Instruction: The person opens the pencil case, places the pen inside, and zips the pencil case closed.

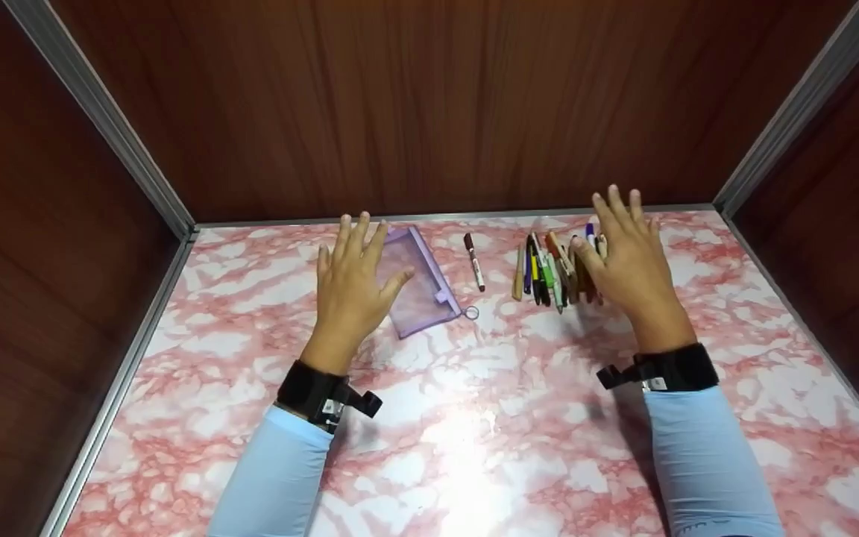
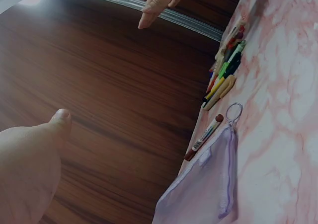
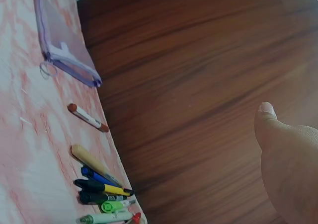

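My left hand (image 1: 351, 291) hovers with spread fingers above the left side of a purple translucent zip pouch (image 1: 418, 287), holding nothing. The pouch lies flat, with a ring (image 1: 471, 313) on its zipper end. My right hand (image 1: 631, 261), fingers also spread, is over the right end of a row of pens and markers (image 1: 549, 272) and hides some of them. Between pouch and row lies a single brown-capped marker (image 1: 475, 262). In the left wrist view the thumb (image 2: 59, 122) stands well away from the pouch; the right wrist view shows the other thumb (image 3: 267, 114) away from the pens.
The pink-and-white marbled table (image 1: 474, 432) is bounded by a dark wood back panel (image 1: 429, 112) and side panels with metal edging (image 1: 124, 171). Each wrist carries a black strap with a small camera (image 1: 318, 395).
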`<state>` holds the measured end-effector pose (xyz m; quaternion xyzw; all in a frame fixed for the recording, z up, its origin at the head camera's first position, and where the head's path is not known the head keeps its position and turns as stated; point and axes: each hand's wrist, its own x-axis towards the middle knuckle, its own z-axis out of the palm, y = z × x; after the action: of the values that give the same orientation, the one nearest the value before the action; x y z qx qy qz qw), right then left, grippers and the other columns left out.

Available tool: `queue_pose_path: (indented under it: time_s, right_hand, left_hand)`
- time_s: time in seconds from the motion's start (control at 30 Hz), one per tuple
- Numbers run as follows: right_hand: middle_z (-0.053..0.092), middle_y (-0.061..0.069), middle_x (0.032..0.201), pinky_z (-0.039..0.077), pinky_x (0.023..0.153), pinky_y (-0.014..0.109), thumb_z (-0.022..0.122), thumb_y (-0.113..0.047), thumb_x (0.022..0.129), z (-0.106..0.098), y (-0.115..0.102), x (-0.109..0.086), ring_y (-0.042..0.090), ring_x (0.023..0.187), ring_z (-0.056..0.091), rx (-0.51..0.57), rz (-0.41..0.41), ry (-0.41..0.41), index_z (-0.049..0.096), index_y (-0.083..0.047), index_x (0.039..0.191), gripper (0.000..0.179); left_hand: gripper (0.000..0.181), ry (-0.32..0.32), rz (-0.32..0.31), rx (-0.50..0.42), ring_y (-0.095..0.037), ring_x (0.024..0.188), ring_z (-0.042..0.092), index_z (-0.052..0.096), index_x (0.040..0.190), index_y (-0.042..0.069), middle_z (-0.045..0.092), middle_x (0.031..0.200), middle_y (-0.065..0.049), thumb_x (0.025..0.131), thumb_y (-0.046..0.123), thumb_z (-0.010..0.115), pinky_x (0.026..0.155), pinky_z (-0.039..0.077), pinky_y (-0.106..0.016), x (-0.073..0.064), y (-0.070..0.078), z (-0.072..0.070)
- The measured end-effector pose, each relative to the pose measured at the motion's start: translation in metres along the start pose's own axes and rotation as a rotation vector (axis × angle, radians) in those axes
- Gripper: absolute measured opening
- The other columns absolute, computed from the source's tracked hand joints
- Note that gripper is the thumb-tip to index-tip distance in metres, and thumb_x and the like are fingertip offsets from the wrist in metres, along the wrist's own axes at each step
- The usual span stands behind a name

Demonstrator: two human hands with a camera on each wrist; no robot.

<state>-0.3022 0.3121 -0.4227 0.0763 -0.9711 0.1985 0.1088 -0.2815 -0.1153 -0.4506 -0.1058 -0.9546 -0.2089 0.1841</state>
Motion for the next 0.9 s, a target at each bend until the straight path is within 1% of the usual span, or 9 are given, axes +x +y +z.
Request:
queue_pose_path:
  time_s: [0.07,0.2,0.33,0.47,0.57,0.7,0.77,0.8,0.9]
  right_hand:
    - [-0.007,-0.001,0.191,-0.006,0.139,0.073,0.038,-0.075,0.114,0.001,0.005,-0.001,0.034,0.178,-0.016,0.009,0.020,-0.009,0.009,-0.027,0.184,0.089]
    - [-0.007,0.000,0.191,-0.006,0.138,0.076,0.037,-0.075,0.114,0.004,0.016,0.000,0.035,0.178,-0.015,0.022,0.049,-0.021,0.009,-0.027,0.184,0.090]
    - [-0.004,0.006,0.192,-0.004,0.137,0.078,0.040,-0.072,0.115,0.007,0.028,0.003,0.039,0.178,-0.013,0.036,0.069,-0.016,0.014,-0.022,0.184,0.089]
    - [-0.002,0.009,0.192,-0.001,0.136,0.080,0.040,-0.070,0.116,0.010,0.040,0.005,0.044,0.177,-0.011,0.039,0.092,-0.016,0.016,-0.019,0.184,0.088]
    - [-0.005,0.010,0.192,-0.001,0.137,0.079,0.037,-0.071,0.115,0.012,0.047,0.007,0.046,0.177,-0.010,0.046,0.122,-0.022,0.017,-0.018,0.183,0.089]
    - [-0.004,0.023,0.190,-0.004,0.137,0.077,0.041,-0.068,0.116,0.016,0.062,0.008,0.056,0.174,-0.009,0.057,0.186,-0.011,0.027,-0.011,0.180,0.087]
    - [0.005,0.031,0.188,0.000,0.138,0.077,0.045,-0.062,0.117,0.019,0.071,0.006,0.061,0.173,-0.001,0.060,0.217,0.016,0.038,-0.005,0.175,0.082]
    - [0.011,0.035,0.185,0.005,0.137,0.079,0.046,-0.059,0.117,0.020,0.075,0.005,0.064,0.171,0.005,0.058,0.236,0.029,0.043,-0.002,0.172,0.079]
    - [0.034,0.042,0.173,0.025,0.131,0.078,0.052,-0.046,0.117,0.023,0.087,0.001,0.068,0.159,0.029,0.065,0.284,0.072,0.055,0.006,0.161,0.067]
  left_hand:
    - [0.086,-0.017,0.008,0.003,-0.036,0.179,0.013,0.038,0.178,0.024,0.024,0.190,-0.008,0.108,0.068,0.062,0.138,0.015,-0.076,-0.001,0.000,0.004]
    - [0.087,-0.044,0.020,0.015,-0.038,0.178,0.015,0.035,0.179,0.025,0.025,0.190,-0.009,0.109,0.073,0.054,0.138,0.014,-0.076,-0.002,0.002,0.009]
    - [0.088,-0.075,0.022,0.031,-0.040,0.178,0.015,0.038,0.178,0.025,0.026,0.189,-0.010,0.108,0.076,0.052,0.138,0.016,-0.077,-0.002,0.004,0.013]
    - [0.090,-0.140,0.000,0.056,-0.039,0.179,0.009,0.039,0.178,0.026,0.021,0.191,-0.008,0.106,0.080,0.052,0.137,0.015,-0.078,-0.003,0.004,0.018]
    - [0.092,-0.189,-0.017,0.067,-0.040,0.179,0.008,0.041,0.177,0.023,0.022,0.190,-0.009,0.106,0.081,0.050,0.137,0.016,-0.079,-0.003,0.003,0.022]
    - [0.085,-0.257,-0.013,0.008,-0.045,0.175,0.023,0.045,0.175,0.015,0.033,0.186,-0.016,0.109,0.069,0.058,0.134,0.025,-0.078,-0.006,0.001,0.036]
    - [0.083,-0.301,-0.021,-0.048,-0.046,0.172,0.030,0.045,0.174,0.013,0.036,0.184,-0.018,0.110,0.062,0.064,0.133,0.032,-0.075,-0.008,0.000,0.046]
    - [0.082,-0.320,-0.027,-0.076,-0.046,0.171,0.033,0.045,0.174,0.012,0.037,0.183,-0.019,0.109,0.058,0.066,0.132,0.035,-0.074,-0.009,0.000,0.051]
    - [0.084,-0.363,-0.063,-0.127,-0.045,0.169,0.037,0.040,0.177,0.014,0.039,0.182,-0.020,0.109,0.054,0.069,0.130,0.039,-0.070,-0.011,0.001,0.064]
